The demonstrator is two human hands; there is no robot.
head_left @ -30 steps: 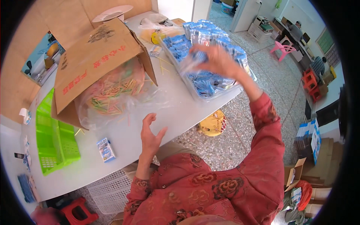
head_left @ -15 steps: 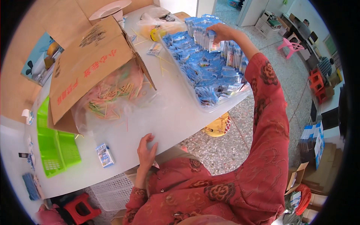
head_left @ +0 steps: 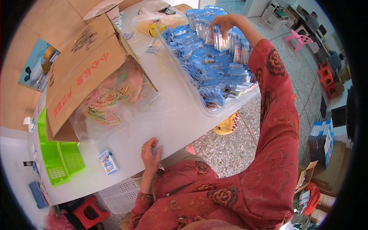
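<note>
A clear plastic tub (head_left: 210, 112) on the table is packed with small blue-and-white striped sachets (head_left: 214, 78). My right hand (head_left: 225, 23) reaches over its far part, the fingers closed round a row of upright sachets (head_left: 220, 40). What the fingertips touch is partly hidden behind the hand. At the near table edge rests my left hand (head_left: 150, 154), its fingers loosely bent, the thumb apart and nothing in them. To the left of that hand a small blue-and-white box (head_left: 108, 162) lies on the table.
A tilted cardboard box (head_left: 86, 73) holds a plastic bag of thin coloured sticks (head_left: 111, 105). Green baskets (head_left: 65, 165) stand at the table's left. A few loose sachets (head_left: 154, 45) and a yellow roll (head_left: 156, 29) lie left of the tub. A yellow-topped stool (head_left: 226, 124) is below.
The whole view has shifted slightly. My right hand has turned a little over the sachets and stays at the tub's far part. The left hand rests in the same place.
</note>
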